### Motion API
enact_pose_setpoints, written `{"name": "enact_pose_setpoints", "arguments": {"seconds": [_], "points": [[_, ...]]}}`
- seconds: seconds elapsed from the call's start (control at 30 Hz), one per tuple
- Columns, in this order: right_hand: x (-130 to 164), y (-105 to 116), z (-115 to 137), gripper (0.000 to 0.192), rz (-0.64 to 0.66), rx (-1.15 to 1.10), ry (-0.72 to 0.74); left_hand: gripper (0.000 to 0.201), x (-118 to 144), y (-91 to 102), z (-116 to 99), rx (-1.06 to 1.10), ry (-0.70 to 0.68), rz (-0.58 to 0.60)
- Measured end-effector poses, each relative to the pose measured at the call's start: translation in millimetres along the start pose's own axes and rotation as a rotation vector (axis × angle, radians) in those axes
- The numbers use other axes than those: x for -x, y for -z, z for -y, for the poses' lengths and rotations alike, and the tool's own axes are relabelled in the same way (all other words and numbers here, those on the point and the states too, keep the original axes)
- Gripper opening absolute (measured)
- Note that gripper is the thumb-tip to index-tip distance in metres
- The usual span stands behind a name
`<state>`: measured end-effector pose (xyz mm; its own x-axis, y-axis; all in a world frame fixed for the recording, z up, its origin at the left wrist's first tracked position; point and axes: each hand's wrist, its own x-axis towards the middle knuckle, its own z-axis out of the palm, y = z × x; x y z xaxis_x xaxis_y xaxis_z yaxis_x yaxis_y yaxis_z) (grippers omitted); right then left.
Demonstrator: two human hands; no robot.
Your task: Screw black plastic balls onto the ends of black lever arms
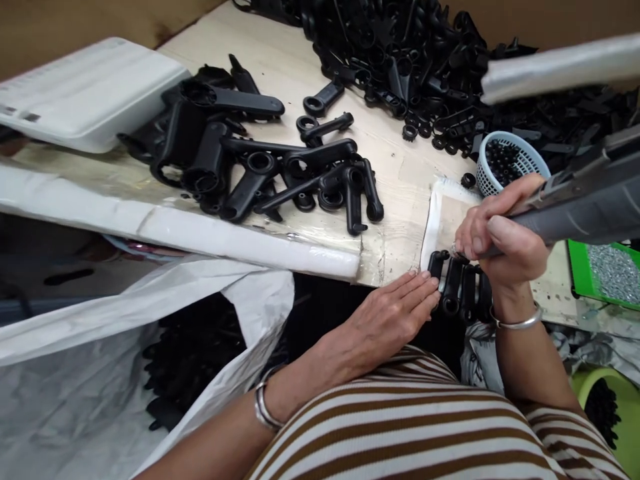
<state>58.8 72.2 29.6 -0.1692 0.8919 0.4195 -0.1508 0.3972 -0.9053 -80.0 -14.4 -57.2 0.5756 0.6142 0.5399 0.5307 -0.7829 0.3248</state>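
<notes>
A row of black plastic handles (457, 287) stands side by side at the near edge of the desk (400, 167), lower right of centre in the frame, and that is where both hands meet. The left hand (395, 313) lies flat and open, fingers together, its fingertips pressed against the leftmost handle of the row. The right hand (500, 240) is closed around a grey power screwdriver (575, 207), whose tip comes down right at the top of the row; the tip itself is hidden behind the fingers. The tool's body runs off to the right edge of the frame.

On to the containers. A small pale blue basket (510, 160), just above the right hand, holds little black round pieces. A green tray (605, 273) at the right edge carries a heap of small silvery screws. At lower left a big white bag (100, 360) gapes open with dark parts inside.

Both forearms reach up from the bottom of the frame, the left wrist bent slightly inward with a silver bangle (265, 403) on it, the right wrist nearly upright with another.

Further up the desk, a loose cluster of larger black handles (260, 160) sits at centre left, a big black heap (440, 60) fills the top, and a white box (85, 93) rests at upper left.
</notes>
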Motion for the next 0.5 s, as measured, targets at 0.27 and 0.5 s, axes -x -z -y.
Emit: {"name": "enact_pose_setpoints", "arguments": {"seconds": [0.27,0.5], "points": [[-5,12,18,0.017,0.016,0.024,-0.03,0.024,1,-2.1,5,0.015,-0.013,0.044],[8,45,61,0.017,-0.529,0.023,0.193,0.029,-5,12.9,8,0.157,0.054,0.062]]}}
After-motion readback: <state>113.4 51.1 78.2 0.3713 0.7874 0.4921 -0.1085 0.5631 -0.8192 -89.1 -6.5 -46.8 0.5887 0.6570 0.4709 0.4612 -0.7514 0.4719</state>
